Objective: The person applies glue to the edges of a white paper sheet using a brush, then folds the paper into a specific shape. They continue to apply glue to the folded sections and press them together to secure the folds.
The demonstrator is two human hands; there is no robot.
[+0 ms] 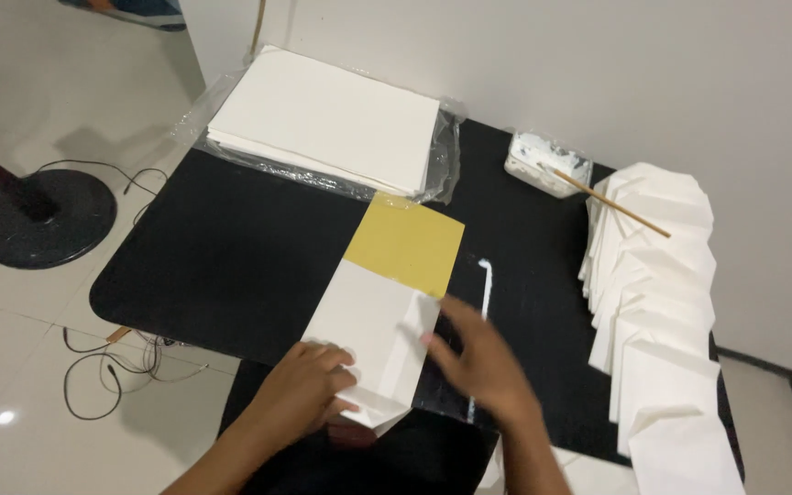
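A white folded paper sheet (373,330) lies on a black table (231,257), its far end over a yellow card (405,243). My left hand (309,385) presses flat on the paper's near left corner, fingers curled over the edge. Just to the right, my right hand (483,353) is blurred with fingers spread, its fingertips touching the paper's folded right flap.
A stack of white sheets (323,119) on clear plastic sits at the table's far left. A small white glue tub (547,163) with a wooden stick (611,203) stands far right. Several folded white paper pieces (657,312) line the right edge. A black stand base (43,218) and cables rest on the floor.
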